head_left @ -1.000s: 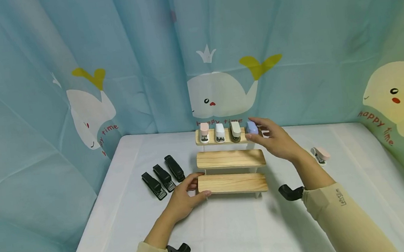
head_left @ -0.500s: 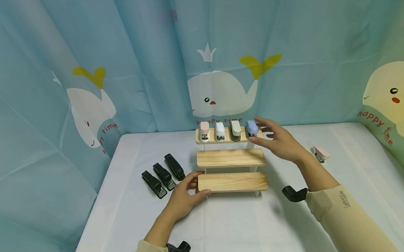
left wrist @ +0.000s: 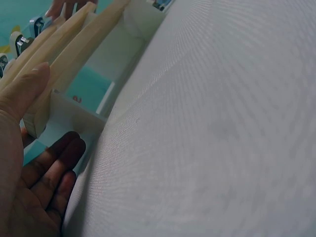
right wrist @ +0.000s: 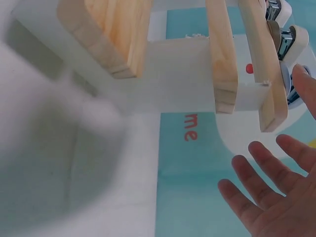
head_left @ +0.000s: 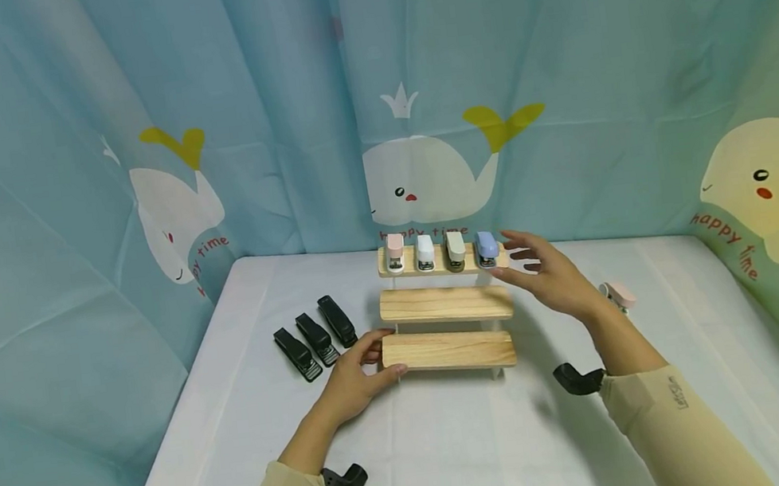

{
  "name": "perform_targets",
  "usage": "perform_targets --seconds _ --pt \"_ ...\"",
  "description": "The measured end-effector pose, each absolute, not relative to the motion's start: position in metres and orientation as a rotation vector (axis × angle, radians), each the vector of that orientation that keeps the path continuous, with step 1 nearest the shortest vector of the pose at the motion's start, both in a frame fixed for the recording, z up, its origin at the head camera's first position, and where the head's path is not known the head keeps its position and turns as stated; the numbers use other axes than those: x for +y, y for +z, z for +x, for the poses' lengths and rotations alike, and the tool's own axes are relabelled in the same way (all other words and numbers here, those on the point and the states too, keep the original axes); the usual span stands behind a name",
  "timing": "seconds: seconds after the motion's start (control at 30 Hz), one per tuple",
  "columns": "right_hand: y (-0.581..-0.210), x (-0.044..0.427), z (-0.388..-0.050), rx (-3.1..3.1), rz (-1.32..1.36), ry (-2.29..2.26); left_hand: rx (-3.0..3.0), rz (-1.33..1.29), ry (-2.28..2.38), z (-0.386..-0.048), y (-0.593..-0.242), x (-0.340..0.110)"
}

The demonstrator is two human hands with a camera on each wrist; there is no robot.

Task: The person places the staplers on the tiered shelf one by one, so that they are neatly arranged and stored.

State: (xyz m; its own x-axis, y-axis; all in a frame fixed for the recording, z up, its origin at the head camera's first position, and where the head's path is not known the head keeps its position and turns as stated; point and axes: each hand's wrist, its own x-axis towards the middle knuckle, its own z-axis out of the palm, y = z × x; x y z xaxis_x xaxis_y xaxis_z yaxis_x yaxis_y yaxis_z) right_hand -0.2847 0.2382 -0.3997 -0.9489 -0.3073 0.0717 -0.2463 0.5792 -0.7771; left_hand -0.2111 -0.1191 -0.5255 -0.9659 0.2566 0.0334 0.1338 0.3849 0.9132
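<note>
A three-tier wooden display stand (head_left: 448, 350) stands mid-table. On its top tier sit a pink stapler (head_left: 394, 252), a white stapler (head_left: 424, 253), a grey-green stapler (head_left: 455, 251) and a blue stapler (head_left: 486, 249), in a row. My left hand (head_left: 351, 385) holds the left end of the lowest board; in the left wrist view the thumb lies on the board (left wrist: 79, 52), other fingers beneath. Beside the blue stapler, my right hand (head_left: 550, 277) is spread and holds nothing. In the right wrist view its thumb is close to that stapler; contact is unclear.
Several black staplers (head_left: 315, 338) lie in a slanted row on the white table (head_left: 442, 453), left of the stand. Another pink stapler (head_left: 619, 295) lies to the right, partly behind the right forearm. A blue whale-print curtain (head_left: 268, 193) hangs close behind the table.
My right hand has let go of the blue stapler and drawn back to the right, its fingers spreading. The blue stapler stays on the top tier. My left hand keeps its place.
</note>
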Motion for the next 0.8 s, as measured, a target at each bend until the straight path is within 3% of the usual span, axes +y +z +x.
perform_targets --seconds 0.8 --pt "-0.415 0.271 -0.253 2.794 -0.426 -1.426 2.518 0.36 1.636 -0.212 -0.527 -0.12"
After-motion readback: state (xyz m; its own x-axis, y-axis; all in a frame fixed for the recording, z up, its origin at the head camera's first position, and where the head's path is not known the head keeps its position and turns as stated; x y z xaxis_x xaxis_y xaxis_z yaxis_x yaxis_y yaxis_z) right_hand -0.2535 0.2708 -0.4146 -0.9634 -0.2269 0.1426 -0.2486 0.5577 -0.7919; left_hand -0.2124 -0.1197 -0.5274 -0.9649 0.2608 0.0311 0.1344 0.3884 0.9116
